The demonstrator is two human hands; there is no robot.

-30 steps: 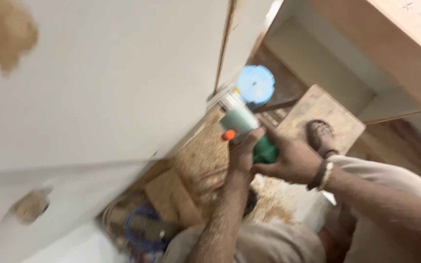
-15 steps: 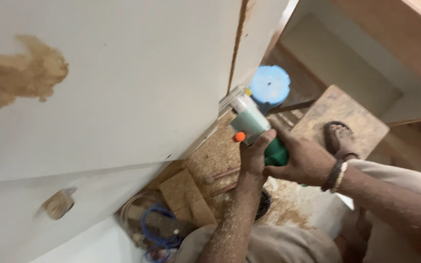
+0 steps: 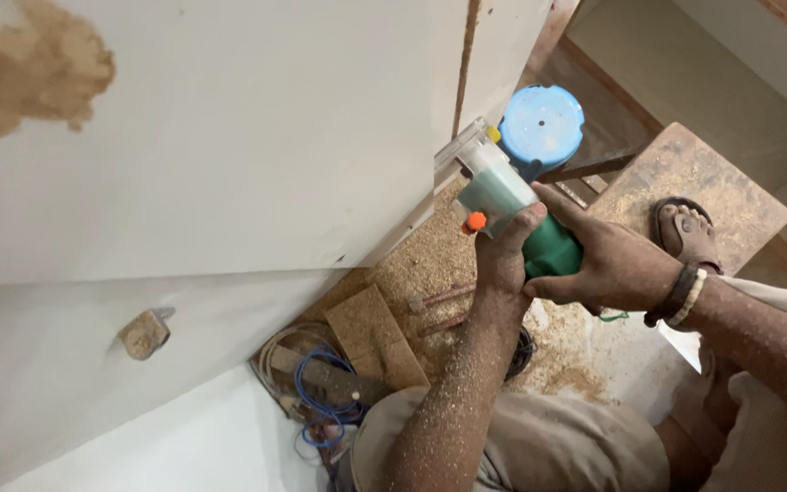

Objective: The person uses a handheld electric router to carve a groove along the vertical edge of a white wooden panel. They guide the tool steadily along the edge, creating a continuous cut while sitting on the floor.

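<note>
Since both hands, left hand [image 3: 503,260] & right hand [image 3: 608,264], are clamped on the green trimmer [image 3: 512,210] at the white board [image 3: 229,146]'s edge w/ sawdust everywhere, imo a slip could gouge the edge.

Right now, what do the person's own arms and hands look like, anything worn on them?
Both forearms are bare, with no sleeves or gloves in view, and are dusted with fine sawdust, as are the left hand and right hand. The right wrist carries two bands side by side: a dark one and a pale beaded one. No rings show on the fingers.
</note>
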